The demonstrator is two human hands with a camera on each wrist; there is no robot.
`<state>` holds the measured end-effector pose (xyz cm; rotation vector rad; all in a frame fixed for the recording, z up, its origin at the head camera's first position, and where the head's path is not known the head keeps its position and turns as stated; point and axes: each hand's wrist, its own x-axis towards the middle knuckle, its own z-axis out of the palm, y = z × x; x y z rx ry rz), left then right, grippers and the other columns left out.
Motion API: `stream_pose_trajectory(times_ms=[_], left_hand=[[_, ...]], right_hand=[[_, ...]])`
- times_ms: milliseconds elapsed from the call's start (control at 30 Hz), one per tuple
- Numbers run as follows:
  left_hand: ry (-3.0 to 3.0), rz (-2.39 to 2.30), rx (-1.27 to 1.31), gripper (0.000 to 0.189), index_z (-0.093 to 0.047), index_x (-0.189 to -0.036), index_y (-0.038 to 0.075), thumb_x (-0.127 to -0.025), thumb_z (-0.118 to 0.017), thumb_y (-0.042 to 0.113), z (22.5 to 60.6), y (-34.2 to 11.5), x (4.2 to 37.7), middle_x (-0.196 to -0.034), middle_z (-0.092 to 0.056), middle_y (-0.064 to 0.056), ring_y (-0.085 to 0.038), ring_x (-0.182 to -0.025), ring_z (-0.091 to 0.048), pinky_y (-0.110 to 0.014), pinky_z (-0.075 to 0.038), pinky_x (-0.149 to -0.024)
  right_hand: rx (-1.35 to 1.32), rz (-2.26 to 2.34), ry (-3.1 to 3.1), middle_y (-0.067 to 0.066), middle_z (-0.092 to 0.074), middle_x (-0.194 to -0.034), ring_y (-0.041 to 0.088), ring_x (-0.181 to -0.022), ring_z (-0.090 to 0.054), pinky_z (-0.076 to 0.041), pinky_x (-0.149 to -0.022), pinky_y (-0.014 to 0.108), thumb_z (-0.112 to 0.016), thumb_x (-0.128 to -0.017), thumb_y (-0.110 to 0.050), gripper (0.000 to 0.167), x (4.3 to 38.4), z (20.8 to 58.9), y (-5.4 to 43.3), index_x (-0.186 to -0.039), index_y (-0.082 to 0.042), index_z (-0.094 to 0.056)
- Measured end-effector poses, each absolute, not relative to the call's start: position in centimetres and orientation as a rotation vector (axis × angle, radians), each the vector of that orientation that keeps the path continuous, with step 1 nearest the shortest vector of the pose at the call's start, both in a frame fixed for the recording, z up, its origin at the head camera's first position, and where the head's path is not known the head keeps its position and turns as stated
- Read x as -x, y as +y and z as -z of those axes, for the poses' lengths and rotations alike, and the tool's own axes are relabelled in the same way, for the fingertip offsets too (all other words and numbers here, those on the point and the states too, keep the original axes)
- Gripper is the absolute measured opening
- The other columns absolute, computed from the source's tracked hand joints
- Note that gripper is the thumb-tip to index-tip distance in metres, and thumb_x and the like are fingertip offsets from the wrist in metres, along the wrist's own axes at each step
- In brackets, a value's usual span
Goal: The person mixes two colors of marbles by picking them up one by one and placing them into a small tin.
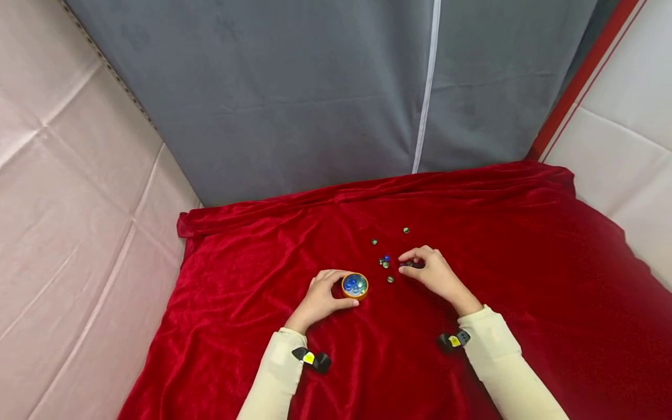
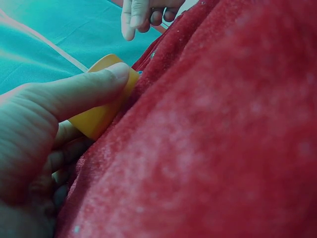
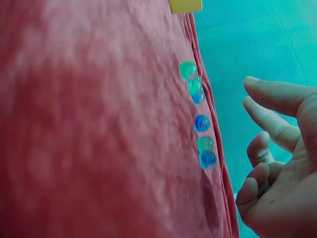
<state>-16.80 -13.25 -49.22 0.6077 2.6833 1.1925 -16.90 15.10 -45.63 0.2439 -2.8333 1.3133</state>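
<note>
My left hand (image 1: pixel 321 294) grips a small round yellow-orange cup (image 1: pixel 356 298), thumb on the near side and fingers around the far side. Blue and greenish glass marbles (image 1: pixel 354 284) lie inside it. In the left wrist view the thumb presses along the wall of the cup (image 2: pixel 96 121). To the right, my right hand (image 1: pixel 434 275) hovers by several dark marbles (image 1: pixel 411 264), partly hidden by its fingers. The right wrist view shows thumb and forefinger apart with nothing between them, beside a blue marble (image 3: pixel 202 123) and a green marble (image 3: pixel 188 69) on the cloth.
Between the hands sit a blue marble (image 1: pixel 387 258) and a few green ones, with a single green marble (image 1: pixel 390 279) nearer me. Farther back lie two more, one marble (image 1: pixel 374 241) left of the other marble (image 1: pixel 406 230). Wrinkled red velvet cloth (image 1: pixel 252 303) covers the surface; a grey curtain (image 1: pixel 294 105) hangs behind.
</note>
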Motion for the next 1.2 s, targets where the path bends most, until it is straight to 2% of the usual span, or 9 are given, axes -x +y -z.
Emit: stream_pose_trajectory(times_ms=[433,767,1200], left_hand=[[2.685,-1.205,-0.609,0.059,-0.063,-0.123,0.020,-0.070,-0.085,0.036,49.3,-13.3,16.7,-0.124,-0.061,0.001,-0.020,-0.122,-0.046,-0.045,-0.030,-0.102],[2.681,-1.201,-0.610,0.059,-0.064,-0.123,0.021,-0.070,-0.085,0.036,49.1,-13.3,16.7,-0.124,-0.061,0.001,-0.021,-0.123,-0.046,-0.045,-0.030,-0.102],[2.686,-1.197,-0.604,0.059,-0.064,-0.123,0.019,-0.070,-0.086,0.034,49.0,-13.2,16.9,-0.124,-0.062,0.000,-0.022,-0.123,-0.045,-0.045,-0.030,-0.102]], right_hand=[[-0.128,-1.261,-2.866,0.015,-0.060,-0.096,0.026,-0.091,-0.044,-0.034,-0.073,0.032,-0.073,-0.084,-0.014,0.023,16.9,46.4,17.0,-0.105,-0.005,-0.071],[-0.061,-1.237,-2.878,0.015,-0.057,-0.093,0.027,-0.090,-0.042,-0.032,-0.073,0.032,-0.072,-0.083,-0.011,0.022,16.8,47.2,17.6,-0.104,-0.004,-0.070],[-0.052,-1.138,-2.902,0.015,-0.058,-0.092,0.028,-0.088,-0.042,-0.030,-0.075,0.036,-0.071,-0.083,-0.015,0.021,16.9,47.6,17.4,-0.102,-0.005,-0.071]])
